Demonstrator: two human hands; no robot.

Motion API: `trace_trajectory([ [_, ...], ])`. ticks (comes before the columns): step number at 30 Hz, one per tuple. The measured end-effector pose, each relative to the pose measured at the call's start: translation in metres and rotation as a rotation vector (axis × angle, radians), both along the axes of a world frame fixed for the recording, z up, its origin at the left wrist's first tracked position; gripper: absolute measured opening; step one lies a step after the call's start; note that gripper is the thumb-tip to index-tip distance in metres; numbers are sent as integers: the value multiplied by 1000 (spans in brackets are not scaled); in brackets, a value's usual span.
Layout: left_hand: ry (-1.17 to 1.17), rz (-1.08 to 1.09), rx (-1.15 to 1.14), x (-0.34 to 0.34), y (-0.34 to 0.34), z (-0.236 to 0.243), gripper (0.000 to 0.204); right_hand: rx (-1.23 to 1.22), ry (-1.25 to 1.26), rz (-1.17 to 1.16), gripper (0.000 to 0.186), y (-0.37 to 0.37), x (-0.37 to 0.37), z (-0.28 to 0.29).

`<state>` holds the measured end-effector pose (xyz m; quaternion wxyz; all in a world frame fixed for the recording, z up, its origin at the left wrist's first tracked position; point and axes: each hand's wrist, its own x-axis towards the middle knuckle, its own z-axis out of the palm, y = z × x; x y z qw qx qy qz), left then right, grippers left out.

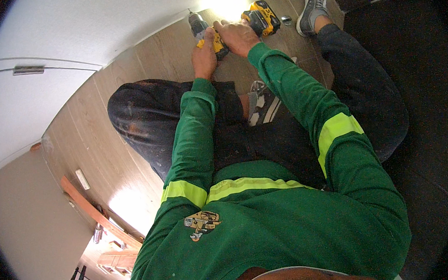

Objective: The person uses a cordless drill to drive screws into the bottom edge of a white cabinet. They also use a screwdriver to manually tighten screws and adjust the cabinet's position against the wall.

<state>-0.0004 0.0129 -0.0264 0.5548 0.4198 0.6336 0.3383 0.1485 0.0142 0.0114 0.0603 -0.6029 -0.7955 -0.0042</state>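
A yellow-and-black cordless drill (220, 46) lies between my hands over the floor, its grey chuck and bit pointing toward the base of the white wall. My left hand (205, 56) is wrapped round the drill from the left, thumb up along its body. From the right, my right hand (238, 37) bends its fingers onto the same drill; part of its grip is hidden. Just beyond my right hand stands a second yellow-and-black battery tool (263, 18), beside a bright patch of light on the wall.
A small round metal piece (286, 20) lies near my shoe (313, 11). The white wall (104, 23) runs close ahead. A dark surface (415, 98) borders my right side. At lower left are an orange-brown wooden strip (95, 210) and a small white piece (82, 179).
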Motion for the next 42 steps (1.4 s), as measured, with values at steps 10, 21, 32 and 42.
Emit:
trace_trajectory([
  [10,-181,46,-28,0,-6,25,67,-157,42,-32,27,1,-6,17],
  [21,-65,44,-30,2,-2,18,78,-2,-1,6,21,4,0,-1],
  [32,-59,24,-8,0,5,-2,78,28,5,6,22,5,1,-2],
  [42,-159,37,-20,1,-2,34,67,16,-13,9,23,8,1,-4],
])
